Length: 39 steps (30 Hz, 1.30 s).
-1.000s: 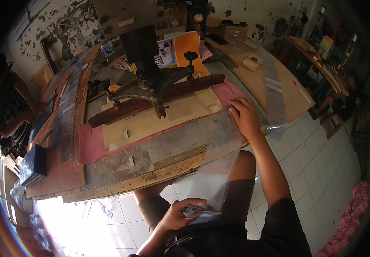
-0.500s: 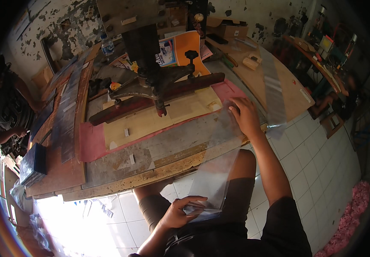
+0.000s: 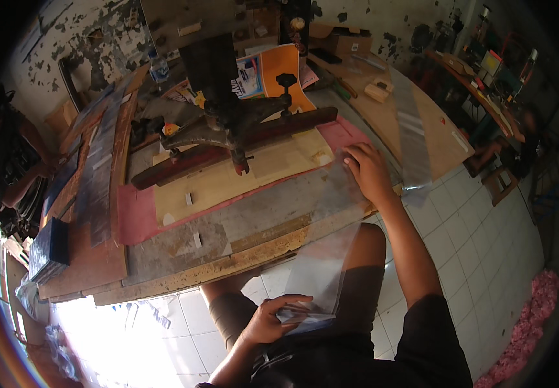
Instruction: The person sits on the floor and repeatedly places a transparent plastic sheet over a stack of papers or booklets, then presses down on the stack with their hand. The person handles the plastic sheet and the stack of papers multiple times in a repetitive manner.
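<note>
A long clear plastic sheet (image 3: pixel 321 265) slants from my lap up over the front edge of the worktable. Its near end lies in my left hand (image 3: pixel 276 318), whose fingers are closed over it above my thighs. What looks like a small stack of folded clear plastic lies under those fingers. At the far end, my right hand (image 3: pixel 366 169) pinches the sheet beside the pink strip on the table, thumb and fingers together. In front of me a press with a long dark red bar (image 3: pixel 247 147) stands over a yellowish pad (image 3: pixel 227 187) on pink material (image 3: pixel 138 210).
A dark stack of sheets (image 3: pixel 50 249) stands at the table's left corner. Clear strips (image 3: pixel 412 139) hang over the right board, near a small wooden block (image 3: pixel 378 90). A water bottle (image 3: pixel 158 68) stands behind. One person (image 3: pixel 27 155) is at left, another at far right.
My hands and the plastic sheet stay nearly where they were. The view has shifted slightly, and the person at left has raised a hand.
</note>
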### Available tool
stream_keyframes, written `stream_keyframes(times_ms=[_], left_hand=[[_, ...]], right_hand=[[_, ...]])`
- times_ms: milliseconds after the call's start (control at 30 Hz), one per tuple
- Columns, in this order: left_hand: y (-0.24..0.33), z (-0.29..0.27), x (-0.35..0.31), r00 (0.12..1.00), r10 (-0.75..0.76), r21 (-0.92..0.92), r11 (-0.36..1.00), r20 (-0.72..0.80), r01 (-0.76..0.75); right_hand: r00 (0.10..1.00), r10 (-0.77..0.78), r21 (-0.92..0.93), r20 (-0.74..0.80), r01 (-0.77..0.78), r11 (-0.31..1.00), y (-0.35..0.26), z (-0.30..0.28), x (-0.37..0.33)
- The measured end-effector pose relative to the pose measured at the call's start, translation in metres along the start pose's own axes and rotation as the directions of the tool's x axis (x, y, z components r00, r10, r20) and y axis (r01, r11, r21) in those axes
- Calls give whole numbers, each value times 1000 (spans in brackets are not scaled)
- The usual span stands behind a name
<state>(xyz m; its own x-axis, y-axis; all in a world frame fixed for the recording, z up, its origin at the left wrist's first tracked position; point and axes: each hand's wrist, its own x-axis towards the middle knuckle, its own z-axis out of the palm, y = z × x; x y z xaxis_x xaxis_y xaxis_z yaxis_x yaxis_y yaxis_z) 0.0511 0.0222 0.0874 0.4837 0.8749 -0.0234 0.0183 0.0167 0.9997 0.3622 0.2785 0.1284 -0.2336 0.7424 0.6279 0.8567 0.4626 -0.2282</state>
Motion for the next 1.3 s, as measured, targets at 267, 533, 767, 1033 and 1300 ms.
stream_keyframes(times_ms=[267,533,767,1033,1300], left_hand=[[4,1,2,998,-19,21,1000,-55,20],[1,2,1,996,-18,55,998,-83,23],[4,5,2,996,-36,39,998,-87,40],[3,4,2,996,-28,39,999,-89,31],[4,4,0,995,-52,33,998,-87,55]], right_hand=[[988,104,182,115,-123,975,9,-15,16],[606,74,397,792,-602,692,60,-79,69],[633,-32,546,773,-640,540,69,-92,49],[689,-22,612,725,-628,481,78,-82,33],[717,9,607,697,-598,523,77,-78,32]])
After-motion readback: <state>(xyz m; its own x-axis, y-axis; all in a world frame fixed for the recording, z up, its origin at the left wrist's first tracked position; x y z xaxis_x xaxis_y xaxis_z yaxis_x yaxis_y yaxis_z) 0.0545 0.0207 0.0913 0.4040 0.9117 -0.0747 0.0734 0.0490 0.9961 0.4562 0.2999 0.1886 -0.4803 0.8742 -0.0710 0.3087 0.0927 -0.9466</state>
